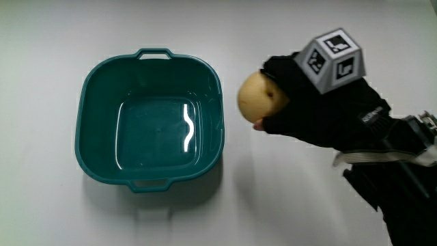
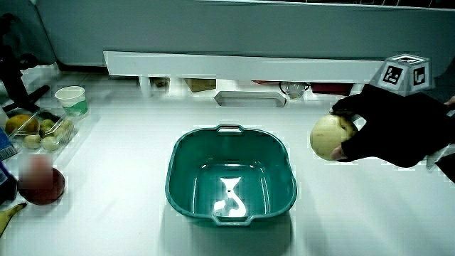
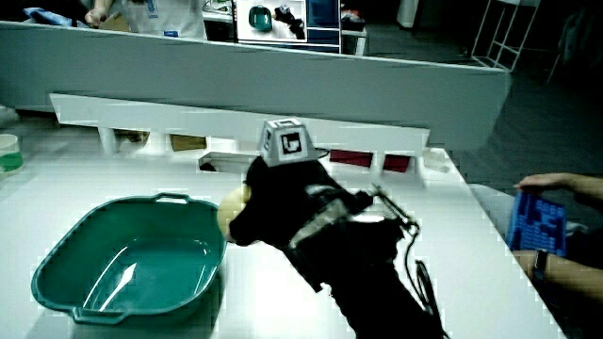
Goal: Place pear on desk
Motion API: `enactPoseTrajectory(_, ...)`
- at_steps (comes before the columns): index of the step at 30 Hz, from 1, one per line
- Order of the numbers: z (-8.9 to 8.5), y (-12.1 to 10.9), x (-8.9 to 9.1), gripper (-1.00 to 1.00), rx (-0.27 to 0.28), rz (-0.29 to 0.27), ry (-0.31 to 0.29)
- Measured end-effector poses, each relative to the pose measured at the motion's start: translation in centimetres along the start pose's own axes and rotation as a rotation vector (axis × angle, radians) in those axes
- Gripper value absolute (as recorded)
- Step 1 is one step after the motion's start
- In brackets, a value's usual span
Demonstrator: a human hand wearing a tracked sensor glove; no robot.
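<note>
The hand [image 1: 321, 102] is closed around the pear [image 1: 261, 98], with the fingers wrapped over the part of the fruit nearest the palm and the rounded yellow end sticking out toward the tub [image 1: 150, 123]. The patterned cube [image 1: 332, 59] sits on the back of the glove. In the main view the pear is just beside the tub's rim, not over its basin, and a strip of bare table [image 1: 273, 184] shows between them. In a side view the pear [image 2: 331, 137] looks to be held a little above the white surface rather than resting on it, though the gap under it cannot be judged for sure.

The tub is empty, apart from glare on its floor. At one edge of the table, well away from the hand, a side view shows a clear tray of small fruit [image 2: 39, 131], a pale cup [image 2: 72, 99] and a dark red round object [image 2: 41, 185].

The step in hand appears to be the setting down. To do it well, the hand should lower the pear straight onto the open patch of table beside the tub, keeping clear of the rim so the fruit neither knocks it nor tips in. A pear is rounded and likely to roll, so it is best brought to rest on its broader side, with the fingers loosening only once its weight sits on the surface, and then drawing away without brushing it.
</note>
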Motion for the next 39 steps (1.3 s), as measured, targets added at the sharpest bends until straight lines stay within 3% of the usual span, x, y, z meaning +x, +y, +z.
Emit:
enactPoseTrajectory(7, -2.5, 0.9, 2.6, 0.00, -0.044, -0.053, -0.017)
enactPoseTrajectory(21, -7.8, 3.3, 5.0, 0.00, -0.147, -0.122, 0.003)
enactPoseTrajectory(26, -9.1, 3.8, 5.7, 0.00, -0.182, -0.133, 0.036)
enactPoseTrajectory(30, -9.9, 4.0, 5.7, 0.00, -0.180, -0.145, 0.021)
enactPoseTrajectory(39, -11.7, 4.5, 6.3, 0.00, -0.230, -0.155, 0.041)
